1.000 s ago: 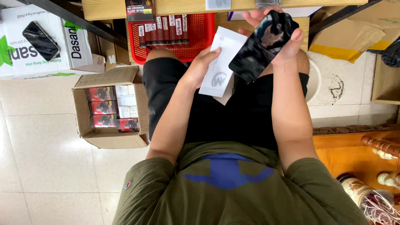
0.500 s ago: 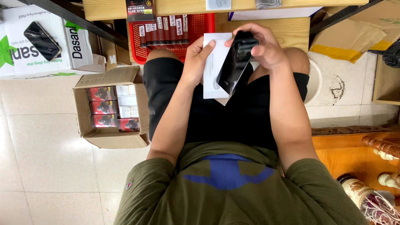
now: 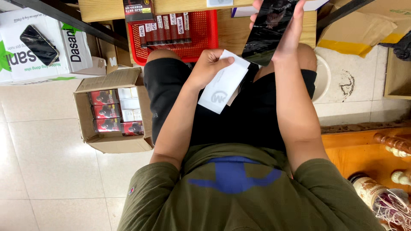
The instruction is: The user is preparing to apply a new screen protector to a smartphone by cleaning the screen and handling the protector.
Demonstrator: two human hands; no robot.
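right hand (image 3: 295, 30) fingertips and black glossy pouch (image 3: 269, 30) top cut off by upper edge, white envelope (image 3: 222, 83) corner hidden beneath pouch

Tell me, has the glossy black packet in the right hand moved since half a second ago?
Yes. The black packet has gone up and away from the white envelope, now overlapping the wooden shelf edge beside the red basket.
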